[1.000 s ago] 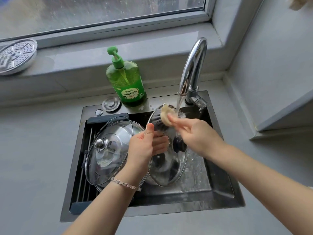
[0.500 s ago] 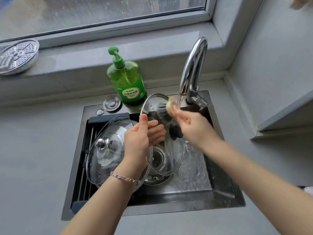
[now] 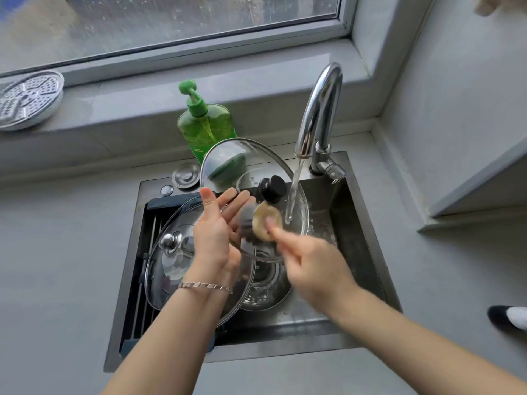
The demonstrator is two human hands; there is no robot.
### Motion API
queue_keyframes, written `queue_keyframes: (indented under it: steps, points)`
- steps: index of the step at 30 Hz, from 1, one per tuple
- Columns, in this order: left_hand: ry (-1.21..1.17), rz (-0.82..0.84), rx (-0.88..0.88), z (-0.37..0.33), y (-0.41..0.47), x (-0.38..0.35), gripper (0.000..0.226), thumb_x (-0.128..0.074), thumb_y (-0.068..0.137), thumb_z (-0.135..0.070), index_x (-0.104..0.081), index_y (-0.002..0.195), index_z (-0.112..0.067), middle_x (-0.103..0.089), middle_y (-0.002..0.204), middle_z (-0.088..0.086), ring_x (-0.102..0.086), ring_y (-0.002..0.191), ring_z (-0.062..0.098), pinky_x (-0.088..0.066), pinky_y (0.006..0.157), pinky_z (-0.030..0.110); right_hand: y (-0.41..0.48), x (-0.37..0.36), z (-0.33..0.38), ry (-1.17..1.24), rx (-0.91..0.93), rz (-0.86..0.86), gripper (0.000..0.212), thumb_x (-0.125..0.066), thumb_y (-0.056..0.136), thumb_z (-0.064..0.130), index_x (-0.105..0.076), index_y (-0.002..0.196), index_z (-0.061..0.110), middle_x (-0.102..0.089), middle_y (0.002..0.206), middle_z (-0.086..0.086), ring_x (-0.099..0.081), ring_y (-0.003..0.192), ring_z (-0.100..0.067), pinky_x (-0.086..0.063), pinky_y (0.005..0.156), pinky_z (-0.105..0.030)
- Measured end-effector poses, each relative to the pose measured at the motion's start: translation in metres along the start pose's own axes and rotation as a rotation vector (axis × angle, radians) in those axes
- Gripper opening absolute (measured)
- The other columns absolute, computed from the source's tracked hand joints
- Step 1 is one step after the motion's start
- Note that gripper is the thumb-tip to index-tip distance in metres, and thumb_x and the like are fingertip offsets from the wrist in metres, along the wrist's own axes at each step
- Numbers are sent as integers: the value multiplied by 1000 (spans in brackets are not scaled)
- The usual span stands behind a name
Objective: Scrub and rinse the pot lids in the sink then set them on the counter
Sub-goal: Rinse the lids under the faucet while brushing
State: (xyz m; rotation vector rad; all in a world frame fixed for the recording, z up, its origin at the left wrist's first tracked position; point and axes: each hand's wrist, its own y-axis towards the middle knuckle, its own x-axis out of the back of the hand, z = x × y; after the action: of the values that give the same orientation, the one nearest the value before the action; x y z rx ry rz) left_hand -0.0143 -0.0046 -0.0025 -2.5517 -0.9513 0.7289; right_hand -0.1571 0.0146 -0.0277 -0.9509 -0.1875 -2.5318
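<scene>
Pot lids are in the sink (image 3: 356,240). Nearest, the steel-knob lid (image 3: 168,269) rests on the rack (image 3: 148,232), likely waiting its turn. The left hand (image 3: 216,240) pinches the black-knob lid (image 3: 251,178) by its rim, thumb in front, fingers flat behind, tipping it so water runs off. The blurry right hand (image 3: 316,263) curls round a scrubber (image 3: 266,220) pressed on the glass. Behind, the tap (image 3: 319,109) pours onto it, with the soap bottle (image 3: 205,124) beyond.
</scene>
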Motion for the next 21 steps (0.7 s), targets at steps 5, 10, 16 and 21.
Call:
queue_keyframes:
  steps: [5, 10, 16, 21]
  points:
    - [-92, 8, 8, -8, 2, 9, 52, -35, 93, -52, -58, 93, -6, -73, 75, 11, -72, 71, 21, -59, 72, 32, -1, 8, -20, 16, -88, 18, 40, -38, 96, 29, -37, 132, 46, -59, 66, 2, -44, 52, -13, -34, 48, -20]
    - [-124, -12, 36, -11, 2, 13, 53, -35, 92, -55, -58, 94, -7, -74, 77, 10, -72, 73, 21, -59, 70, 31, -10, 13, -21, 52, -99, 74, 44, -45, 96, 23, -36, 129, 51, -68, 76, -4, -46, 55, -13, -41, 56, -30]
    - [-156, -11, 58, -10, 0, 19, 54, -34, 91, -56, -58, 96, -8, -74, 79, 10, -72, 76, 20, -59, 71, 30, -1, 17, -45, 114, -235, 40, 41, -45, 97, 24, -39, 130, 48, -71, 99, -3, -63, 76, -12, -53, 71, -32]
    - [-137, 0, 87, -11, -2, 24, 55, -34, 92, -56, -58, 98, -7, -74, 80, 11, -73, 77, 21, -59, 71, 31, -13, 18, -35, 104, -163, 92, 41, -46, 96, 29, -38, 115, 64, -71, 100, -8, -65, 90, -30, -52, 81, -48]
